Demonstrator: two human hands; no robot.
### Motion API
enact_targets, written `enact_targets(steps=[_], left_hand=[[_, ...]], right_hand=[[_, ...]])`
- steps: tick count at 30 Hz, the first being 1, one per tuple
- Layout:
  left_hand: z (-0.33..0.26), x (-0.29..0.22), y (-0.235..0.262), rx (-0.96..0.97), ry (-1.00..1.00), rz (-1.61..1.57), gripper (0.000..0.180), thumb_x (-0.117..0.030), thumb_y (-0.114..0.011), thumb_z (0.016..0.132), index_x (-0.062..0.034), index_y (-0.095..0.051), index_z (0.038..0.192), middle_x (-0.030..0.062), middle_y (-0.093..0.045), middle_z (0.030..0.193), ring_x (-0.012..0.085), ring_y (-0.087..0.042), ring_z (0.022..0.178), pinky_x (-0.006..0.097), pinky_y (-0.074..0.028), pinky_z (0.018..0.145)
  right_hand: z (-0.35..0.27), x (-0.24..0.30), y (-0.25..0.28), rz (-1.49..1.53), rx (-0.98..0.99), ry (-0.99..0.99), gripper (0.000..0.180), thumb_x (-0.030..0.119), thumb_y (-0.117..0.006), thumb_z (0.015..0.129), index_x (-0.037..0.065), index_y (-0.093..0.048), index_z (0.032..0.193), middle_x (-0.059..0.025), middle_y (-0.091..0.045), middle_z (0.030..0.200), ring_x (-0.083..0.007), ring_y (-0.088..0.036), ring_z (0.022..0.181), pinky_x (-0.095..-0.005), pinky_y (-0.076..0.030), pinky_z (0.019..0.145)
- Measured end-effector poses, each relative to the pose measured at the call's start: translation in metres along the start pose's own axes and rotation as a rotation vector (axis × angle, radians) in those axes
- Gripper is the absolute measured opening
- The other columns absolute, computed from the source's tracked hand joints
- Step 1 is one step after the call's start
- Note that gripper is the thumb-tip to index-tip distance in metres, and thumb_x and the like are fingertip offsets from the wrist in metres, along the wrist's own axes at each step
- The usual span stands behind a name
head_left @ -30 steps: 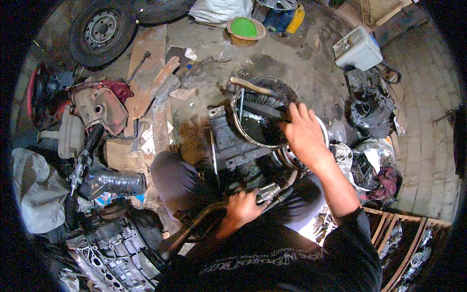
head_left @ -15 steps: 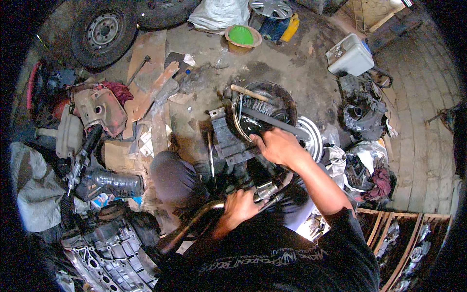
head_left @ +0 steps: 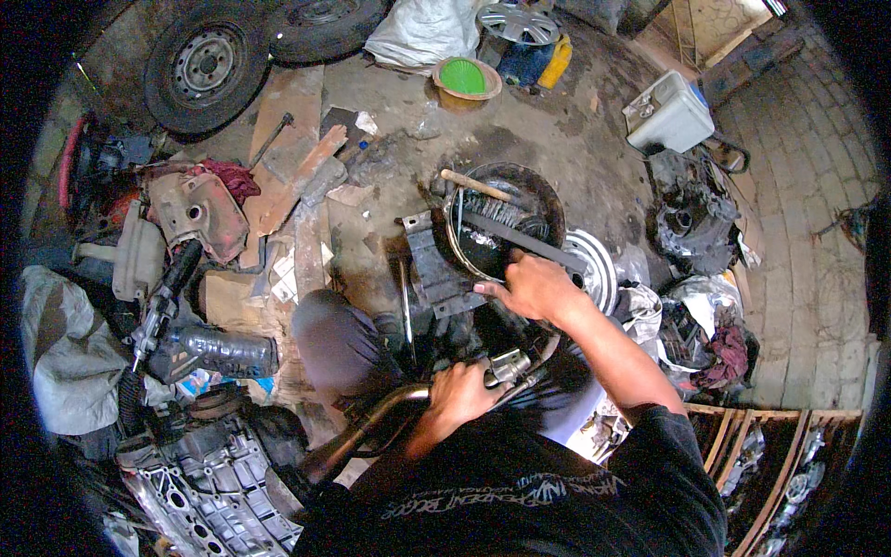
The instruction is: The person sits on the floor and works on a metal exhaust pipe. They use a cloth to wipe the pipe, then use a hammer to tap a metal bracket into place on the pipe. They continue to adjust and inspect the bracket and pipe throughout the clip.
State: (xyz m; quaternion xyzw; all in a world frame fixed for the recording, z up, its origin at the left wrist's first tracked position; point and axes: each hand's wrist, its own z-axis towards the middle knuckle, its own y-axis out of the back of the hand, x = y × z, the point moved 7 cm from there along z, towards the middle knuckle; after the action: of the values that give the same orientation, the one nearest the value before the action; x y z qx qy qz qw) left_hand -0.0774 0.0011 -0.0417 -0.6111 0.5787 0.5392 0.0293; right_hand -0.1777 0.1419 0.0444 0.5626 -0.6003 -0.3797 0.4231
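1. The person's left hand (head_left: 461, 395) is closed in a full grip around a bent, rusty metal pipe (head_left: 357, 434) that runs down and to the left past the knee; the pipe's silvery fitted end (head_left: 510, 365) pokes out just beyond the knuckles.

2. The right hand (head_left: 536, 286) has drawn back over the last second. A second ago it was stretched out over the dark round basin (head_left: 548, 200); half a second ago it was at the basin's near side; now it sits at the near rim, closer to the body.

3. Its fingers are curled, thumb pointing left, and seem to be clasping the near end of a long dark bar (head_left: 520, 239) that lies slantwise across the basin. The palm hides the contact, so whether it truly grips the bar or only rests on it cannot be told for certain.

4. The left hand and pipe have hardly shifted in that time, so the pipe is being held steady while the right hand does the fetching.

5. Judging from this, the work is at the point of bringing something from the basin toward the pipe's end.

6. A wooden-handled brush (head_left: 484, 193) lies in the basin, untouched. A grey ribbed metal block (head_left: 430, 266) sits just left of it, and a shiny ridged disc (head_left: 594, 265) just right.
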Motion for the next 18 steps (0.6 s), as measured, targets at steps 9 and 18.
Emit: enact_targets(steps=[9,18], left_hand=[[0.004,0.002,-0.001,-0.033,0.005,0.008,0.054,-0.054,-0.073,0.074,-0.0112,-0.07,0.107,0.0212,-0.07,0.09,0.0399,-0.068,0.083,0.05,-0.054,0.078],[0.005,0.002,-0.001,-0.038,0.021,-0.015,0.056,-0.055,-0.074,0.073,-0.0104,-0.071,0.105,0.0218,-0.07,0.092,0.0405,-0.068,0.083,0.05,-0.055,0.078]], right_hand=[[0.004,-0.001,0.005,0.113,0.071,0.156,0.057,0.046,-0.064,0.087,-0.01,-0.068,0.087,-0.0285,-0.061,0.105,-0.0441,-0.061,0.099,-0.0461,-0.049,0.09],[-0.001,-0.016,0.004,0.368,-0.047,0.331,0.034,0.011,-0.072,0.073,-0.006,-0.068,0.102,-0.0234,-0.063,0.109,-0.0385,-0.06,0.105,-0.0422,-0.046,0.096]])
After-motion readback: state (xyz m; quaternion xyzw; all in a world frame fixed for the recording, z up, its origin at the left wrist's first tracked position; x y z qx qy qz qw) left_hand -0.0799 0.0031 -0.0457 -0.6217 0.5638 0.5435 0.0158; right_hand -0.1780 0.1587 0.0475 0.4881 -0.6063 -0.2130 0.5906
